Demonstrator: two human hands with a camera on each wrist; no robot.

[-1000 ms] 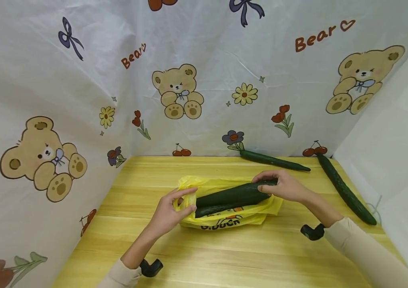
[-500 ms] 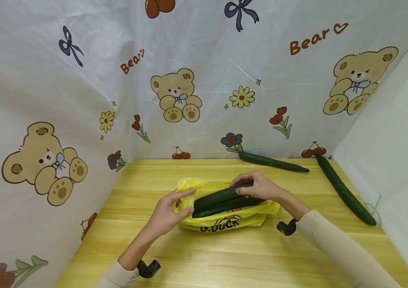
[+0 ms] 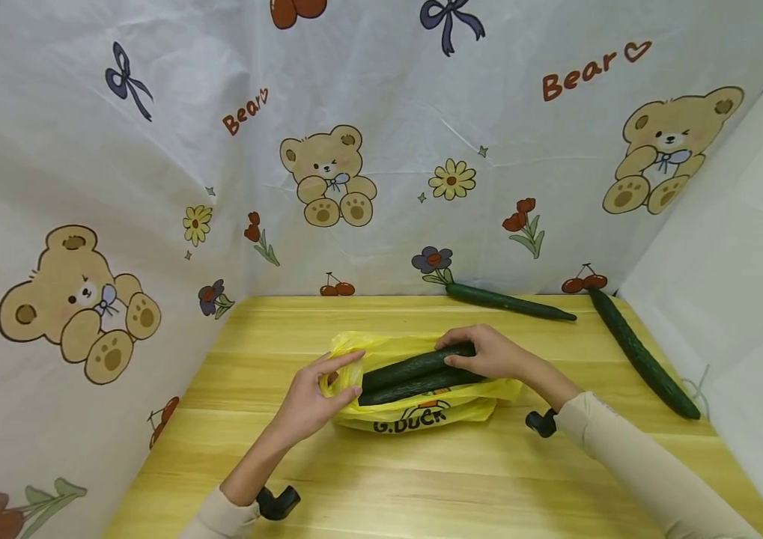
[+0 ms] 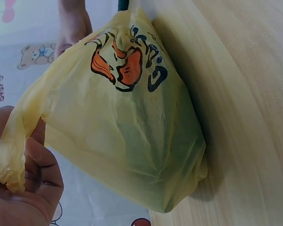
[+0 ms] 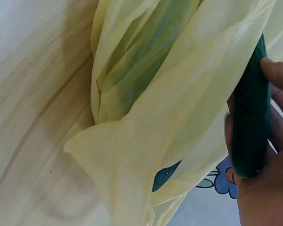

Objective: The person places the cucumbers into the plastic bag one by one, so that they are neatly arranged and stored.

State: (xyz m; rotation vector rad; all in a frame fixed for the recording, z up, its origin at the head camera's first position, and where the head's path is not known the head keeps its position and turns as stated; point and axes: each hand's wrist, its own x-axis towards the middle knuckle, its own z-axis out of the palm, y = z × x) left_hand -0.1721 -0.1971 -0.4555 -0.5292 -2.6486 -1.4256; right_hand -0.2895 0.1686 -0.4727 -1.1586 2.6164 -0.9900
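A yellow plastic bag (image 3: 421, 413) printed "G.DUCK" lies on the table with its opening facing up. Inside it, side by side, are dark green cucumbers; the upper cucumber (image 3: 408, 368) is held near its right end by my right hand (image 3: 489, 353). The right wrist view shows that cucumber (image 5: 251, 113) between thumb and fingers, its end sticking out of the bag. At the bag's left side my left hand (image 3: 314, 393) holds the rim, and in the left wrist view a bag handle (image 4: 14, 155) loops through the fingers of this hand (image 4: 28, 193).
One cucumber (image 3: 509, 301) lies along the back wall, and another cucumber (image 3: 644, 352) runs along the right wall. A patterned cloth (image 3: 381, 254) hangs behind the wooden table (image 3: 408, 494). A thin cord (image 3: 699, 385) shows at the right edge.
My right hand has moved left with the cucumber, which has gone deeper into the bag beside the other. My left hand has stayed at the bag's left rim.
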